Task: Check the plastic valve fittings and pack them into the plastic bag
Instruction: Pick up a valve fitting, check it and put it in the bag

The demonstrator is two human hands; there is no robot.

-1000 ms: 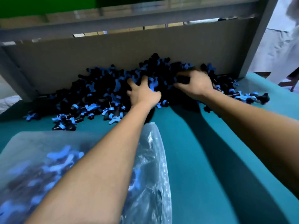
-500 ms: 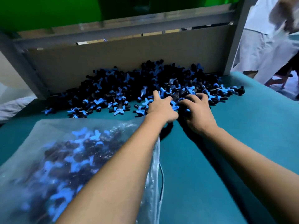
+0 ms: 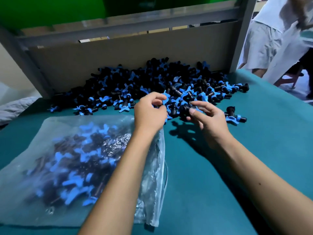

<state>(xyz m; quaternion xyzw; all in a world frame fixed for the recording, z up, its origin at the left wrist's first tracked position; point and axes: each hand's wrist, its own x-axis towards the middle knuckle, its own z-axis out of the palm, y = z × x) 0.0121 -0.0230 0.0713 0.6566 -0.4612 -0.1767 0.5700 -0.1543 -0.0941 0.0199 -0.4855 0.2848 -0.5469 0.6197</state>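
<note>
- Step (est.): checking. Both hands are up off the table (image 3: pixel 254 167) at the near edge of the pile (image 3: pixel 152 82), each with a fitting; packing of these two not yet done.
- L hand (image 3: pixel 149 112): fingers curled round a blue-winged fitting (image 3: pixel 165 99); most of the piece is hidden by the fingers.
- R hand (image 3: pixel 205 119): thumb and forefinger pinch a black fitting (image 3: pixel 185 108), other fingers loosely spread.
- Pile: black/blue fittings heaped far-centre against a cardboard wall (image 3: pixel 118 58); a few strays lie near right, e.g. one (image 3: pixel 234 116) just right of the R hand.
- Bag (image 3: pixel 152 192): clear plastic, near left, lying flat, already part-filled w/ fittings; L forearm passes over its right edge (mouth seems to face right, not certain).
- Next (est.): turn each piece to view body and wing, then carry it left and down into the bag opening; needs the film held or lifted so the mouth doesn't collapse.
- Brands/labels/writing: none legible on fittings, bag or cardboard.
- Far right: a person in light clothing (image 3: pixel 271 39), standing.
</note>
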